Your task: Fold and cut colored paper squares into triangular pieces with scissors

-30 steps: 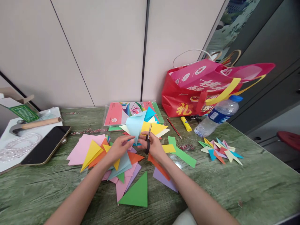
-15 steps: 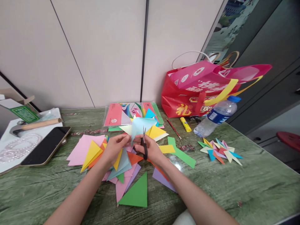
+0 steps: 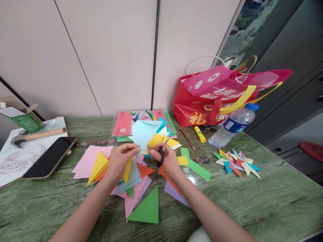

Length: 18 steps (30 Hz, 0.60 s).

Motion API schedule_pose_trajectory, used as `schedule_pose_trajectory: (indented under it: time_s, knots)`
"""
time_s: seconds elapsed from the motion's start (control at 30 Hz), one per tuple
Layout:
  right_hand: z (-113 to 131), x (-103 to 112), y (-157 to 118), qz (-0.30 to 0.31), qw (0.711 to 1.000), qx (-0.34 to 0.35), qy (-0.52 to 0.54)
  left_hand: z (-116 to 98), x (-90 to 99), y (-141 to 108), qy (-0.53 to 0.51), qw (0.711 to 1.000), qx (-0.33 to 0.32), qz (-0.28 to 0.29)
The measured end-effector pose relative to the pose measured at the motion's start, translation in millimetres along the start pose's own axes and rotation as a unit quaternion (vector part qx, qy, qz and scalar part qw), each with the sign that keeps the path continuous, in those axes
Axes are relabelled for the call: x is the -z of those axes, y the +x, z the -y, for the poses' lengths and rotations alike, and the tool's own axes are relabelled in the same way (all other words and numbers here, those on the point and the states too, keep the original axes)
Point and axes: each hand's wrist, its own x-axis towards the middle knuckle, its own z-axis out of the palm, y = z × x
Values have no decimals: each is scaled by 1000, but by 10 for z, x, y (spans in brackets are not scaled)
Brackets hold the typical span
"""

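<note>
My left hand (image 3: 123, 156) pinches the lower edge of a light blue sheet of paper (image 3: 143, 132), which stands raised over the pile. In my right hand (image 3: 168, 159) is a pair of scissors (image 3: 163, 155), its blades pointing up and away from me. Whether my right fingertips also touch the paper I cannot tell. Yellow paper pieces (image 3: 157, 138) lie just behind my hands. Below them are folded grey-blue papers (image 3: 131, 178), pink paper (image 3: 131, 201) and a green paper triangle (image 3: 146, 208).
Pink sheets (image 3: 88, 159) lie left, near a phone (image 3: 50, 157) and a hammer (image 3: 42, 133). A red bag (image 3: 199, 104), a water bottle (image 3: 233, 126), a glue stick (image 3: 200, 134) and a pencil (image 3: 187, 138) stand or lie behind right. Folded paper stars (image 3: 238, 161) sit at the right.
The light blue paper has moved left and turned its broad face towards me. My right hand with the scissors has shifted right, away from my left hand.
</note>
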Motion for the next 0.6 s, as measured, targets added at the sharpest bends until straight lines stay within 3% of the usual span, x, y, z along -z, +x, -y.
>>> schedule_pose_trajectory:
  time_s: [0.2,0.37,0.43,0.5,0.6]
  knots:
    - [108,66,-1,-106,993,32,30,-122,-133,-168,10,998,-20,51]
    - [195,31,-93,-102,994,31,21,-164,-131,-221,-2,988,-9,156]
    - [246,9,-136,-76,996,44,12,-185,-75,-204,13,989,-9,144]
    - [292,-5,-184,-8,999,38,-24,-233,-2,-185,47,995,-43,82]
    - [309,-13,-270,138,985,-69,-73,-345,91,-181,78,994,-77,5]
